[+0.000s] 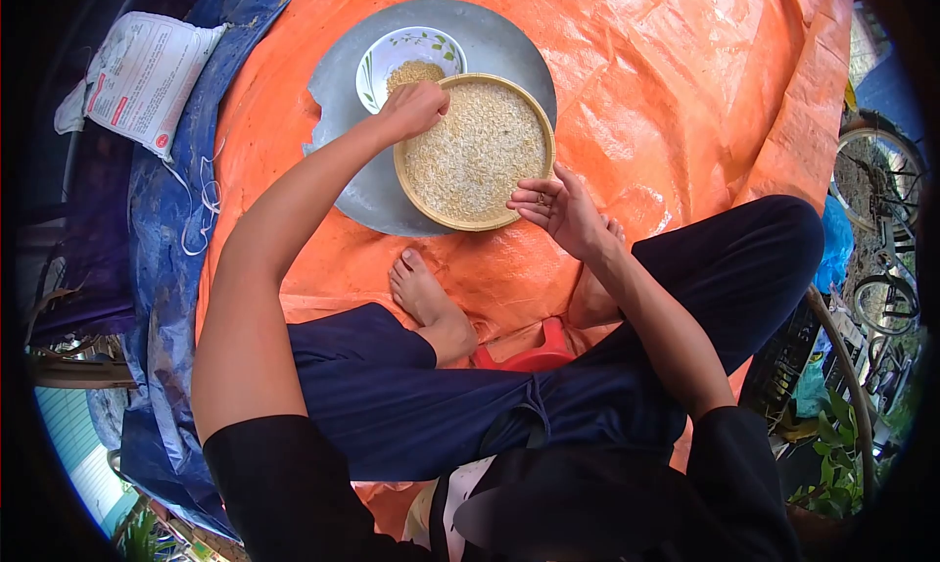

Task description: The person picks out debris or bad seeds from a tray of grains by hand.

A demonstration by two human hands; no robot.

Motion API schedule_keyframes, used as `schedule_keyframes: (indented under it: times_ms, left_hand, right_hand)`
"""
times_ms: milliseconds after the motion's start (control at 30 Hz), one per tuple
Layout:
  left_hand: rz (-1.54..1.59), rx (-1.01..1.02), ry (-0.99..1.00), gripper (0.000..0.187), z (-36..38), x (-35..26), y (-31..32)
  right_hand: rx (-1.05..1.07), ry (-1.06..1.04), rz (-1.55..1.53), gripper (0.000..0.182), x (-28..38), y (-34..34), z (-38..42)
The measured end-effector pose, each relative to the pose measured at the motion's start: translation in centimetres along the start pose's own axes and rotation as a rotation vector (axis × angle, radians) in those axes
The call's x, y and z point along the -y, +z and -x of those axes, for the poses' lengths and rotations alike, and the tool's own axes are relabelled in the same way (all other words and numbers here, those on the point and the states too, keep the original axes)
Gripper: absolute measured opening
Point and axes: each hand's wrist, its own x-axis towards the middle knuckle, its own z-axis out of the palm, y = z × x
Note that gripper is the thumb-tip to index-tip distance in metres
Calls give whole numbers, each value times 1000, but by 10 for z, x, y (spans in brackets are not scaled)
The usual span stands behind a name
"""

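One round tray of pale, flaky grains rests on a dull metal disc beside a leaf-patterned bowl; left hand curled, its hold unclear; right hand loosely spread alongside

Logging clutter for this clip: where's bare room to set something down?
Widest: the orange tarp right of the grey tray, beyond the right hand. Tray surface lies bare right of the bowl and lower left of the basket. Crowded: at the left hand, where bowl and basket overlap in view.
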Motion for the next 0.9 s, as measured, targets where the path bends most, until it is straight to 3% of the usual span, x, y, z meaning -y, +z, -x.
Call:
schedule_keyframes:
  times_ms: [267,567,900]
  left_hand:
    - [-84,81,-20,9,2,-7,0]
    - [-102,-23,-64,11,-4,-10,13]
    - [-143,-3,-3,14,-3,-23,9]
  right_hand:
    - [7,1,11,62,0,1,1]
    - [23,0,11,62,0,2,2]
    - [20,2,27,62,0,1,3]
